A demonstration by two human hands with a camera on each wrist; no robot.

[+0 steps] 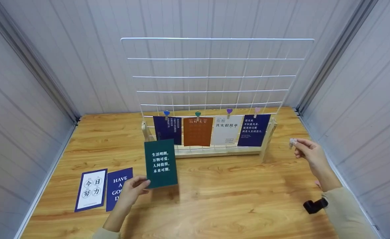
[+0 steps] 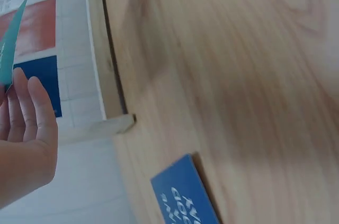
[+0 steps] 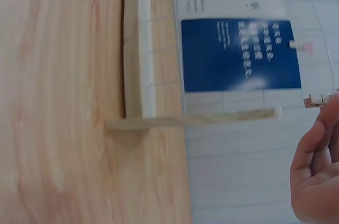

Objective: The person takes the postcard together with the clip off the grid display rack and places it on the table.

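Observation:
My left hand (image 1: 132,191) pinches a dark green card (image 1: 161,162) with white Chinese characters by its lower left corner. The card is held up in front of the rack's left end, overlapping the left blue card in the head view. Over on the right, my right hand (image 1: 311,154) pinches a small wooden clothespin (image 3: 317,100) with a whitish top, beside the rack. Four cards hang along the bottom of the white wire grid rack (image 1: 211,91): a blue card (image 1: 160,127), an orange card (image 1: 197,134), a white card (image 1: 226,136) and another blue card (image 1: 253,132).
Heart-topped clips, such as the purple clip (image 1: 229,111), hold the hanging cards. Left on the table (image 1: 221,199) lie a white card with blue border (image 1: 91,190) and a blue English-lettered card (image 1: 119,177). A pink item (image 1: 317,183) shows partly beside the right forearm. Walls enclose the table.

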